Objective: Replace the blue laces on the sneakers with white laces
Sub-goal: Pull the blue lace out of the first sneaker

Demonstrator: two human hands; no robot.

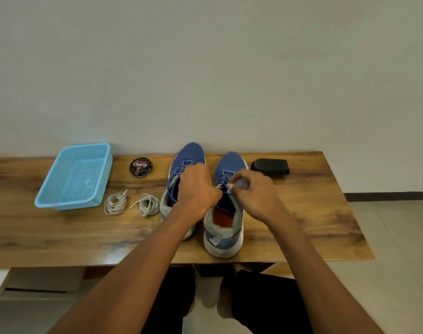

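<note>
Both hands work the right sneaker [226,213]: left hand [196,189] closed on its blue lace [226,173], right hand [256,192] fingers [232,185] pinching the lace end to draw it free; white laces [147,204] wait left of them.

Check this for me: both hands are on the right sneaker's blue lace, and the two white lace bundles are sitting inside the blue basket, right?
Not quite. The two white lace bundles lie on the table, between the blue basket and the left sneaker, not inside the basket. The head view shows this. The rest holds: left hand and right hand are on the right sneaker's blue lace.
</note>
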